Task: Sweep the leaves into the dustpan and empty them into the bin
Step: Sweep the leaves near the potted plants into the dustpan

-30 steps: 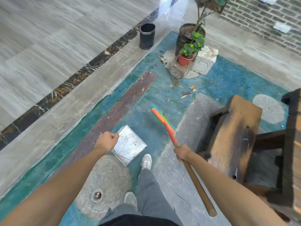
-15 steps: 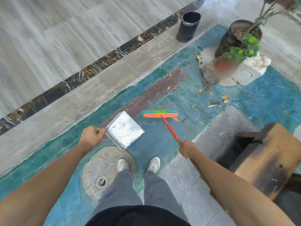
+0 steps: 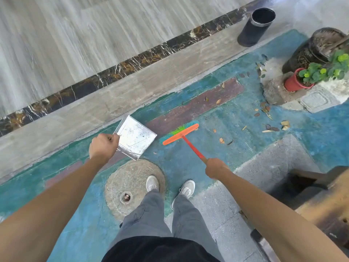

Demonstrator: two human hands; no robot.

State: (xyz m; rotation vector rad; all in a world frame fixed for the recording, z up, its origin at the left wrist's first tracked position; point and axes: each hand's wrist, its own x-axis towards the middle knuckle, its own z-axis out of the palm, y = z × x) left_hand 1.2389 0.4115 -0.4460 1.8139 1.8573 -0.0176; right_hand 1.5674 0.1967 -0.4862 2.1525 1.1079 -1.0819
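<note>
My left hand (image 3: pixel 103 147) is closed on the handle of a metal dustpan (image 3: pixel 135 137), whose tray lies flat above the blue painted floor, just right of my fist. My right hand (image 3: pixel 215 168) grips the handle of a broom (image 3: pixel 181 134) with an orange head and green-blue bristles; the head sits just right of the dustpan's mouth. Dry leaves (image 3: pixel 270 127) lie scattered on the floor to the right of the broom and toward the plants. A black cylindrical bin (image 3: pixel 256 27) stands upright at the top right.
A red pot with a green plant (image 3: pixel 296 83) and a large dark planter (image 3: pixel 317 48) stand on stone at the right. A wooden bench (image 3: pixel 324 205) fills the lower right. A round stone cover (image 3: pixel 130 188) lies by my feet.
The view has shifted left and down. The broom head has swung from flat across to a slant and moved closer to the dustpan. Both hands keep their grips.
</note>
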